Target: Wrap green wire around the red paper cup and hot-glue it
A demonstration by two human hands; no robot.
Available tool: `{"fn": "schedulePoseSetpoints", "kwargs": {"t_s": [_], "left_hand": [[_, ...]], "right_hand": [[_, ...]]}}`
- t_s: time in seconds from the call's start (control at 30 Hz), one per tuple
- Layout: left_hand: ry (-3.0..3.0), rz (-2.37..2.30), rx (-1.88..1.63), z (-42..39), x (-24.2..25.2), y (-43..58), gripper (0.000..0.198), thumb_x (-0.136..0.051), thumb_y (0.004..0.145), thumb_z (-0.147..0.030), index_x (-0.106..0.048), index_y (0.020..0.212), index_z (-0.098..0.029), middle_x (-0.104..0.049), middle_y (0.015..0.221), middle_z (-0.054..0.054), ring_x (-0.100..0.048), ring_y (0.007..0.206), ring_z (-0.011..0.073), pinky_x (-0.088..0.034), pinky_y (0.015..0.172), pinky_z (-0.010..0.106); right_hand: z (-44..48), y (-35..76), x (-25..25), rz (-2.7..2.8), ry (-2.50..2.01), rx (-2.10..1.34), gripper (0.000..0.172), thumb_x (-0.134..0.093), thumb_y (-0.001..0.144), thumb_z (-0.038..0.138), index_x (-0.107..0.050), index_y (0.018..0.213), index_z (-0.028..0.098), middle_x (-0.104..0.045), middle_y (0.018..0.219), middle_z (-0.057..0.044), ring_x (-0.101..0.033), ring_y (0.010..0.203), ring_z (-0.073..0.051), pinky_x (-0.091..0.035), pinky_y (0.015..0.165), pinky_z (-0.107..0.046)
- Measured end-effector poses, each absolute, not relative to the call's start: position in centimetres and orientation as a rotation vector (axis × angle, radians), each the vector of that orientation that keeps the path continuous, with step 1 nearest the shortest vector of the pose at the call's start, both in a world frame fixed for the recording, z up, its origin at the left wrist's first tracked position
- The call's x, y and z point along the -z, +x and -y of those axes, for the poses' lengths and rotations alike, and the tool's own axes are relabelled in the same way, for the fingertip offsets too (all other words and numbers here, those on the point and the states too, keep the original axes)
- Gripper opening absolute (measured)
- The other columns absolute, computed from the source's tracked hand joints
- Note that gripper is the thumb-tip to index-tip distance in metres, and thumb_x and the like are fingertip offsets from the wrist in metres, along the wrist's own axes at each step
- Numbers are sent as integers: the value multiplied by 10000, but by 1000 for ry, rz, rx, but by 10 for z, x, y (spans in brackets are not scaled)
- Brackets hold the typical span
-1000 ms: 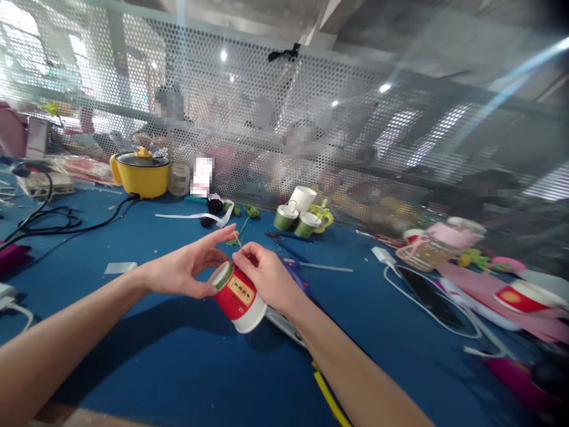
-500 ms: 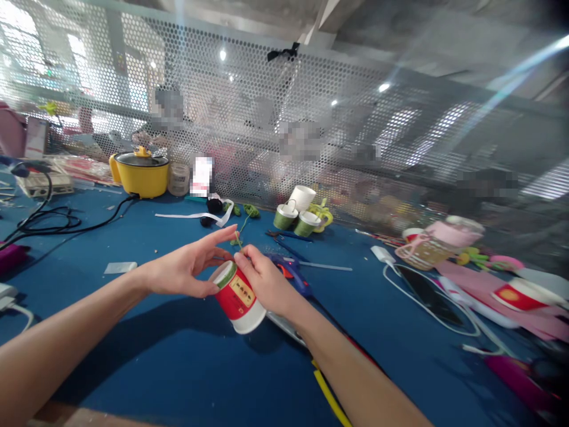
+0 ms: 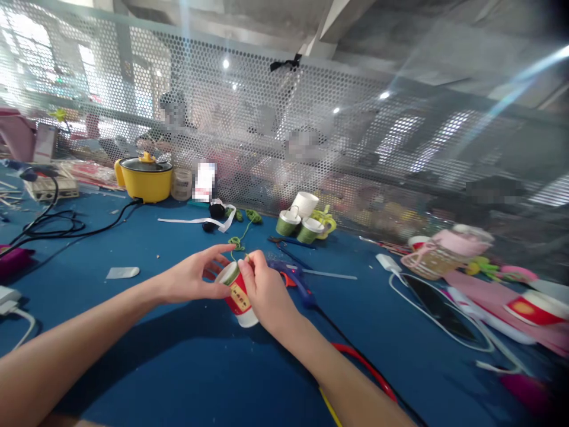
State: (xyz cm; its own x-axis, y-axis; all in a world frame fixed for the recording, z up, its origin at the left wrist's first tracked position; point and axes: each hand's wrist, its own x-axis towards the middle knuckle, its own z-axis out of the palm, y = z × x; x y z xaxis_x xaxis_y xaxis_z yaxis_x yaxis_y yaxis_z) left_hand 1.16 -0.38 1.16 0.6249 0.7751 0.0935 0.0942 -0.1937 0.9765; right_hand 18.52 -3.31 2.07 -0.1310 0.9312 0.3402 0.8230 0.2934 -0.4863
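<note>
- red-and-white paper cup (image 3: pixel 240 299) sits farther from the wearer than half a second ago, with both hands.
- left hand (image 3: pixel 195 276) holds the cup near its mouth, fingers curved and partly spread.
- right hand (image 3: pixel 269 287) has thumb and forefinger pinched on green yarn (image 3: pixel 236 242); its other fingers are hidden.
- the cup tilts above the blue table (image 3: pixel 178 379), green banding its rim; its contents are unclear.
- behind stand green-banded cups (image 3: pixel 288 224) and a white cup (image 3: pixel 304 204).
- a lidded yellow pot (image 3: pixel 146 184) touches or nears a jar (image 3: pixel 182 185); contents unclear.
</note>
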Motion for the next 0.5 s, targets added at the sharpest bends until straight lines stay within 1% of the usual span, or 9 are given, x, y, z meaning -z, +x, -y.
{"fn": "schedulePoseSetpoints", "kwargs": {"t_s": [0.1,0.17,0.3,0.5], "left_hand": [[1623,-775,-739,7,-12,17,677,-655,692,-251,-361,1298,-180,-535,1050,74,-552,955,218,-460,847,412],[1601,-804,-754,9,-12,19,652,-636,692,-240,-364,1281,-171,-517,1039,69,-552,947,215,-465,830,396],[1637,-836,-809,9,-12,21,577,-602,704,-202,-393,1241,-185,-546,988,50,-549,957,215,-446,860,405],[1635,-854,-822,10,-13,22,559,-577,690,-188,-411,1223,-192,-552,985,47,-557,950,219,-452,839,391]], "right_hand": [[34,182,-16,2032,-1543,-83,158,-339,908,293,-431,808,213,-585,583,-21,-578,499,-184,-295,454,-253],[35,180,-14,2060,-1518,12,168,-338,911,280,-449,809,208,-613,607,-41,-607,533,-198,-314,470,-258],[36,178,-10,2091,-1508,137,208,-312,923,270,-463,798,199,-644,653,-86,-632,582,-227,-338,493,-280],[36,177,-6,2098,-1449,236,269,-278,949,288,-474,784,204,-630,636,-73,-612,587,-209,-350,512,-279]]}}
